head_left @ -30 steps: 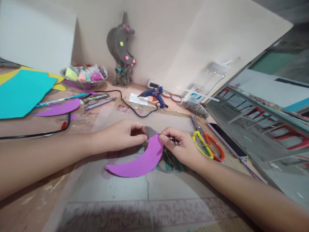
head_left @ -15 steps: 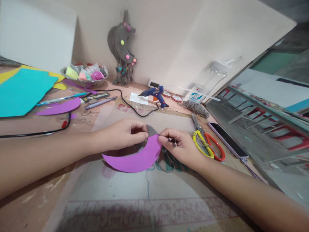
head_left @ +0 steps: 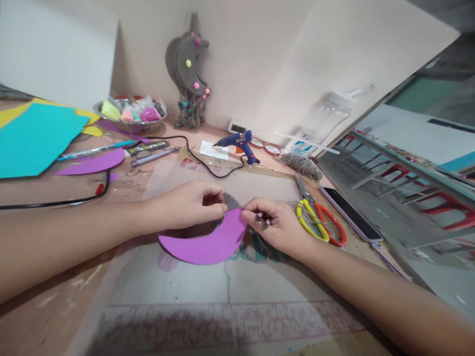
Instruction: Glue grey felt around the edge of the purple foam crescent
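A purple foam-sheet crescent (head_left: 211, 246) is held between my two hands, curved side toward me. A grey, yarn-like tip (head_left: 232, 201) rises past its upper right end. My left hand (head_left: 198, 202) pinches that grey part between thumb and fingers. With thumb and forefinger together, my right hand (head_left: 276, 220) grips the crescent's right edge. A small dark, shiny item (head_left: 263, 218) shows in the curl of the right fingers; its kind is unclear. Thin grey yarn (head_left: 256, 253) hangs below the right hand.
Yellow-and-orange-handled scissors (head_left: 319, 217) and a phone (head_left: 351, 212) lie at right. Behind the hands rest a blue glue gun (head_left: 239, 143) with its black cord and a grey yarn bundle (head_left: 302, 165). A bowl (head_left: 129, 121), turquoise sheet (head_left: 40, 141) and hanging moon ornament (head_left: 181, 64) are farther back.
The crescent and both hands have shifted only slightly. The dark item in my right hand has turned a little. The grips look the same.
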`<state>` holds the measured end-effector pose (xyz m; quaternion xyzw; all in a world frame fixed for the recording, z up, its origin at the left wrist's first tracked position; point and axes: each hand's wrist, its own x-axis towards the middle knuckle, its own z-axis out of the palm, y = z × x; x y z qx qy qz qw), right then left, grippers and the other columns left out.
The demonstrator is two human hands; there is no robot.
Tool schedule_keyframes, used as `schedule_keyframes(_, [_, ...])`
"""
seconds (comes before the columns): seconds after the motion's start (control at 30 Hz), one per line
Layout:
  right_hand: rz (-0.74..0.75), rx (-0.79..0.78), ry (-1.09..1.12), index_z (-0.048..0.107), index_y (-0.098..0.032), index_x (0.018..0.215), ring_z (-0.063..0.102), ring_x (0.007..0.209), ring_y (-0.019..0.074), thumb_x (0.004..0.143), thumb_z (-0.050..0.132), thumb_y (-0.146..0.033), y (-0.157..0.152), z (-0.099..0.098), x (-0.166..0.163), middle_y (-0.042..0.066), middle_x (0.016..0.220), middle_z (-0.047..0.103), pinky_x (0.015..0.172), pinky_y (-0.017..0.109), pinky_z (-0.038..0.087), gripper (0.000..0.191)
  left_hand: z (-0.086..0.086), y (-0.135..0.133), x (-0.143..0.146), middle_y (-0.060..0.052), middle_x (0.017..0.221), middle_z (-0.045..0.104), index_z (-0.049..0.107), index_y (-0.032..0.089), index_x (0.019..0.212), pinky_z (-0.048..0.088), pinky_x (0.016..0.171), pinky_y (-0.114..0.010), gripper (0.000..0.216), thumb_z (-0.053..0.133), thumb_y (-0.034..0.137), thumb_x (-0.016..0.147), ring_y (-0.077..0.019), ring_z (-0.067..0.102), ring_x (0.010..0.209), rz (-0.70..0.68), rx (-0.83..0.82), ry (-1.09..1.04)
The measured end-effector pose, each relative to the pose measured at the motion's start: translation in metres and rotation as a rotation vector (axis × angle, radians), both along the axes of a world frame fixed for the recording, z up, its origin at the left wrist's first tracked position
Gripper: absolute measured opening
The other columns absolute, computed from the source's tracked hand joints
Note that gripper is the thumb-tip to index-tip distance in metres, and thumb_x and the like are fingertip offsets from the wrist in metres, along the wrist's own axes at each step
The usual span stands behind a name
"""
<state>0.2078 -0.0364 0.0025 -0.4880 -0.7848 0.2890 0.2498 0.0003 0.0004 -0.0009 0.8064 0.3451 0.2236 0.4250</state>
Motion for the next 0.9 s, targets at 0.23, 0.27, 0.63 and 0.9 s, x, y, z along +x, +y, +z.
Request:
schedule_keyframes(0.23, [0.013,0.016,-0.005,0.056,-0.016,0.068,0.039,0.050,0.0066,0.083,0.052,-0.031,-0.0006,0.0012,-0.0003,-0.003,0.056,0.049,0.047,0.018,0.033,0.022,-0.0027,0.0009,-0.0008,0.004,0.061,0.052,0.052,0.016,0.067,0.035,0.054,-0.020,0.011,0.048,0.022,0.076,-0.0092,0.047,0.058,-0.016,0.019,0.006])
schedule_keyframes(0.27, [0.012,0.016,-0.006,0.056,-0.016,0.068,0.038,0.050,0.0066,0.083,0.051,-0.031,-0.0005,0.0010,-0.0003,-0.003,0.056,0.049,0.047,0.018,0.033,0.023,-0.0031,0.0011,-0.0008,0.004,0.061,0.052,0.052,0.016,0.067,0.035,0.053,-0.020,0.012,0.048,0.022,0.076,-0.0093,0.047,0.058,-0.019,0.019,0.005])
schedule_keyframes(0.63, [-0.007,0.006,-0.003,0.056,-0.016,0.068,0.039,0.049,0.0066,0.083,0.051,-0.034,0.0012,-0.0002,0.0002,-0.003,0.056,0.049,0.047,0.018,0.033,0.024,-0.0023,0.0026,-0.0009,0.005,0.061,0.050,0.052,0.016,0.068,0.036,0.054,-0.019,0.009,0.047,0.020,0.075,-0.0078,0.045,0.056,-0.027,-0.001,-0.011])
schedule_keyframes(0.9, [-0.006,0.009,-0.004,0.054,-0.016,0.067,0.040,0.051,0.0070,0.083,0.051,-0.032,0.0002,0.0011,-0.0009,-0.002,0.057,0.050,0.048,0.018,0.034,0.022,0.0029,-0.0002,-0.0002,0.005,0.060,0.052,0.051,0.016,0.067,0.038,0.055,-0.019,0.013,0.045,0.019,0.078,-0.0081,0.048,0.056,-0.030,-0.122,-0.071])
